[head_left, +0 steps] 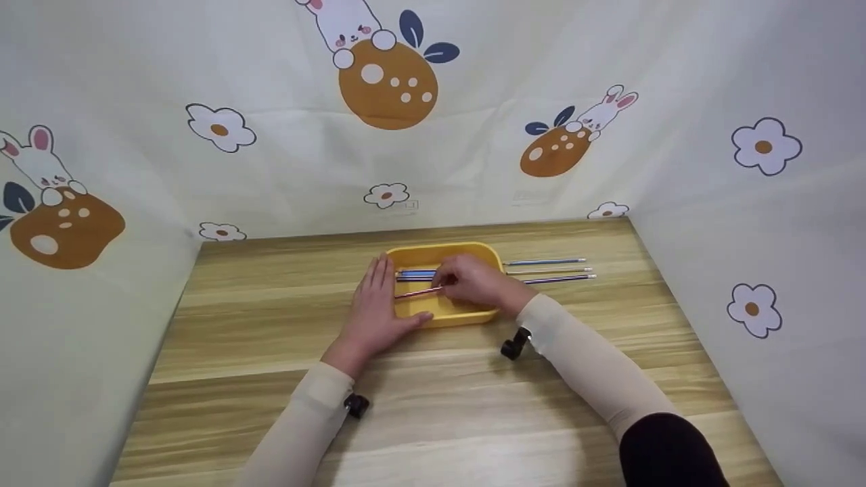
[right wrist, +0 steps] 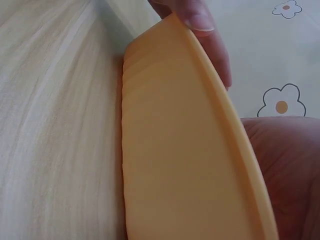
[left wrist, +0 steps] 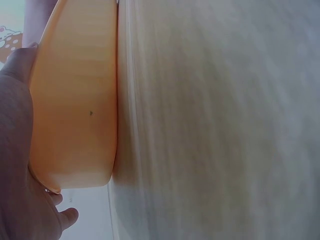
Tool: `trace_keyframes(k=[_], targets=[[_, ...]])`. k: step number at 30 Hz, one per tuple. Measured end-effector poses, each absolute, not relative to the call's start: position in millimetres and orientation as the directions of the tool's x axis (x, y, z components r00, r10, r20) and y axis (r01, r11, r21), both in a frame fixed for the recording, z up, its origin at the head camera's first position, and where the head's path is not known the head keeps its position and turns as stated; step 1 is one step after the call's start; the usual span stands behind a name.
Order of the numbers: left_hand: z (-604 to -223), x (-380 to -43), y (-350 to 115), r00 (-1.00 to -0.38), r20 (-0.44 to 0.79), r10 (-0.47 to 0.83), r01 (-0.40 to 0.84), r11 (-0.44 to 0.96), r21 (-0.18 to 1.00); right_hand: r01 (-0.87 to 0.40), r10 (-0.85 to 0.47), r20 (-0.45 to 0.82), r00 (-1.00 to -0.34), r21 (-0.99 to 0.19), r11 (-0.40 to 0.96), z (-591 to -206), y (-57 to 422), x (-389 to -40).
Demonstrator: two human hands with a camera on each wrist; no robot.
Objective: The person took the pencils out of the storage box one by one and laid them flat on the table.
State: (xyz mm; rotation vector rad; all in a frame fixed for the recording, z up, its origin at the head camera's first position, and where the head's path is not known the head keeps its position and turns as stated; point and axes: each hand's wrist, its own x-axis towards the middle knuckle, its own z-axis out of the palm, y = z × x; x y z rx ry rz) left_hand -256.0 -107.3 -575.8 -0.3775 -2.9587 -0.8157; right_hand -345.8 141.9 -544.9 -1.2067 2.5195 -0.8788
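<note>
A yellow plastic basket (head_left: 443,319) stands on the table. My left hand (head_left: 374,308) rests against its left end, fingers straight along the rim and thumb lying over the front rim. In the left wrist view the left hand (left wrist: 15,145) lies along the basket's edge. My right hand (head_left: 470,279) reaches down inside the basket and pinches a red striped pencil (head_left: 418,293), whose far end points toward the left wall. Behind that pencil, blue and dark pencils (head_left: 414,275) lie side by side in the basket, partly hidden by the right fingers.
Three pencils lie on the table right of the basket: a blue one (head_left: 548,262), a yellowish one (head_left: 558,270) and a dark striped one (head_left: 560,279). A patterned cloth (head_left: 291,176) hangs behind and at both sides of the wood-grain table (head_left: 433,406).
</note>
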Motion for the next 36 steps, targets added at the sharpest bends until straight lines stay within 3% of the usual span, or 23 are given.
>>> trace_keyframes(k=[22, 36], targets=[[-575.9, -256.2, -109.0, -0.971, 0.091, 0.222, 0.238, 0.838, 0.492, -0.644, -0.782, 0.096, -0.615, -0.634, 0.428, -519.8, 166.8, -344.3], [-575.1, -255.4, -107.8, -0.973, 0.086, 0.214, 0.228, 0.842, 0.489, -0.613, -0.746, 0.128, -0.653, -0.667, 0.423, -517.6, 200.6, -337.8]])
